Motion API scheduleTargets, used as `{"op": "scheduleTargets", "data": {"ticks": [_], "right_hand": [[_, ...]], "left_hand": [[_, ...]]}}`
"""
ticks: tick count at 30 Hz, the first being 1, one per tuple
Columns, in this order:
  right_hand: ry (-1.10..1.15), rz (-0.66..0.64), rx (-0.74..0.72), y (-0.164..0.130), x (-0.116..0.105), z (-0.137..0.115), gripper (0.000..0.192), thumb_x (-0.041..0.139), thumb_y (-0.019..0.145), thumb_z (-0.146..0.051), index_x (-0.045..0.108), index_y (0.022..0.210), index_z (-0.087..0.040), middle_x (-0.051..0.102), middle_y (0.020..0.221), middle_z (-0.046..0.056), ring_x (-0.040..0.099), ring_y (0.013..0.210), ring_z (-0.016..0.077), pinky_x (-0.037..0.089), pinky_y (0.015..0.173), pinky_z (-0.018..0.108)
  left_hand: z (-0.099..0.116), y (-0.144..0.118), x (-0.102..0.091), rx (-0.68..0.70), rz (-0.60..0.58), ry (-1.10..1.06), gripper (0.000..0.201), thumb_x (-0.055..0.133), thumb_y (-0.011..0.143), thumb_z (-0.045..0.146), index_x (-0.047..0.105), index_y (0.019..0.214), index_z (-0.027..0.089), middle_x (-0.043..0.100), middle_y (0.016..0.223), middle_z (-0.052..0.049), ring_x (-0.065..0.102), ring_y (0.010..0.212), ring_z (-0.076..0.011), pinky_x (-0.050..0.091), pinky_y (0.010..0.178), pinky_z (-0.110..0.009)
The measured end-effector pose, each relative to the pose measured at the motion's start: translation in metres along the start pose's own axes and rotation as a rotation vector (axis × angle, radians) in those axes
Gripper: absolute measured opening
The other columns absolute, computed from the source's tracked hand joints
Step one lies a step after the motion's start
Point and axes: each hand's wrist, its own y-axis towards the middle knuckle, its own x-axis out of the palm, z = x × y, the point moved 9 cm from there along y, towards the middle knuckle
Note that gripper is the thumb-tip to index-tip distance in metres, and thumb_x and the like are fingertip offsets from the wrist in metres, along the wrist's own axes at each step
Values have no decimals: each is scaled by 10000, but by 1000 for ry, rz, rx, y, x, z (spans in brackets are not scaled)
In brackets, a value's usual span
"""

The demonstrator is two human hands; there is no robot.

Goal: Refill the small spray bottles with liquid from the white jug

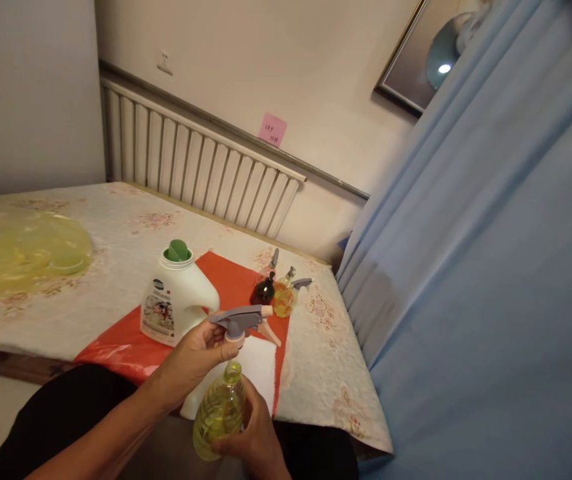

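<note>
Above btl (215,411) in R hand (257,430), L hand (207,343) holds sprayer (243,321)

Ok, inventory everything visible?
Bottle: 1, yellow, right hand
Sprayer: 1, grey-peach, left hand
Cloth: 1, pale floral, centre
Sheet: 1, red, on cloth
Jug: 1, white, on sheet
Insert: 1, green, jug mouth
Paper: 1, white, on sheet
Small bottles: 3+, dark/yellow, behind sprayer
Plastic: 1, yellow, left
Radiator: 1, white, wall
Note: 1, pink, wall
Socket: 1, white, wall
Picture: 1, dark-framed, wall
Curtain: 1, blue, right
Trousers: 1, black, front
Hands: 2, bare, front

Pink note (273,129), jug label (159,315): unreadable
</note>
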Motion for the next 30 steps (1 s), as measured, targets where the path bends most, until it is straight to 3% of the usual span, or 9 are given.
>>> {"op": "scheduleTargets", "data": {"ticks": [6, 14, 18, 22, 24, 30], "right_hand": [[-38, 20, 9, -2, -2, -3, 869, 902, 400, -291, 615, 1216, -206, 675, 1090, 27, 592, 1038, 289, 461, 922, 370], [-64, 21, 19, -4, -4, -1, 896, 906, 398, -294, 599, 1234, -195, 672, 1105, 28, 591, 1056, 279, 460, 932, 345], [-67, 14, -4, -6, -4, -5, 862, 904, 415, -320, 609, 1216, -202, 676, 1086, 21, 602, 1042, 275, 474, 916, 344], [-90, 36, 8, -6, -5, -5, 857, 905, 395, -240, 619, 1202, -225, 672, 1125, 17, 583, 1113, 299, 451, 983, 378], [-91, 41, 16, -7, -6, -5, 850, 892, 406, -211, 614, 1210, -226, 675, 1124, 15, 588, 1112, 297, 450, 988, 378], [-121, 76, 66, -5, -13, 5, 876, 838, 425, -106, 585, 1256, -219, 687, 1127, 17, 613, 1087, 287, 481, 958, 370]], "left_hand": [[21, -1, 1, 50, 42, 21, 349, 764, 730, 285, 656, 1057, 230, 722, 1173, -60, 637, 1083, -254, 481, 944, -357], [49, -6, 10, 143, 45, 102, 324, 729, 763, 294, 624, 1056, 203, 694, 1195, -84, 627, 1064, -252, 479, 943, -372], [55, -10, 10, 175, 65, 133, 318, 706, 801, 304, 614, 1092, 213, 693, 1191, -77, 617, 1099, -245, 471, 965, -367], [48, -9, 15, 96, -7, 156, 280, 717, 781, 290, 635, 1033, 199, 727, 1073, -68, 651, 988, -232, 510, 870, -344], [48, -7, 8, 93, 39, 135, 280, 737, 760, 305, 646, 1001, 195, 734, 1005, -57, 664, 909, -220, 524, 799, -320], [54, -5, -39, 222, 316, 38, 258, 755, 775, 349, 649, 954, 196, 699, 832, -2, 633, 731, -149, 496, 660, -233]]}}
